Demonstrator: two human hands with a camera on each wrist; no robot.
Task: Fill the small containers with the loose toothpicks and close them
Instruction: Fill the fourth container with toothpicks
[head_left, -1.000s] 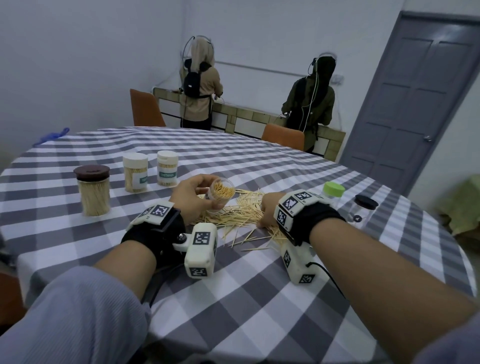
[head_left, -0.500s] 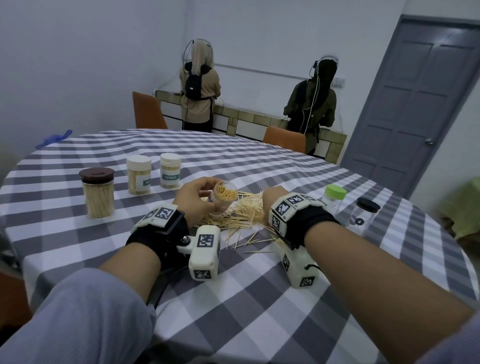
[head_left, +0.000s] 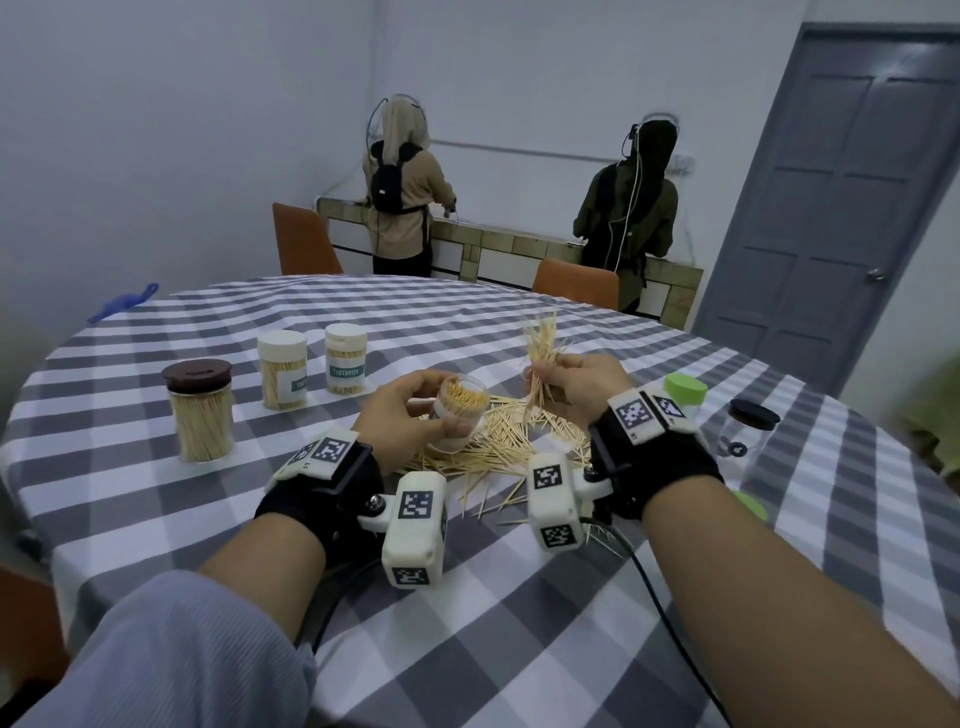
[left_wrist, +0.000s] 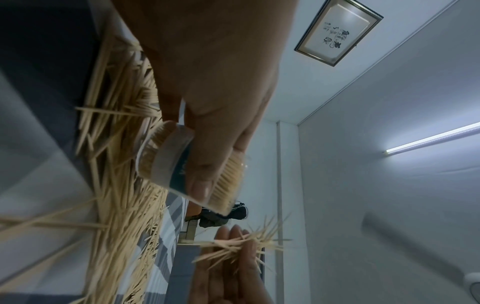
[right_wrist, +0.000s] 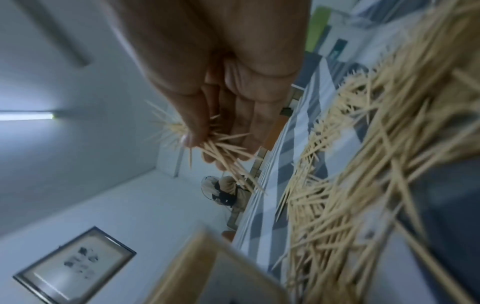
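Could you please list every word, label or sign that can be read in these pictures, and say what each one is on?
"TOOTHPICK": teal label on the right white-lidded toothpick jar.
Left white-lidded toothpick jar: label turned away, unreadable.
Framed wall picture: dark script, not legible.
Wrist-band squares: coded patterns, no words.

A left hand reaches down from the top of the frame, thumb and fingers gripping a small clear container packed with toothpicks at centre. Loose toothpicks lie heaped along the left side. At bottom centre, a right hand pinches a splayed toothpick bundle.
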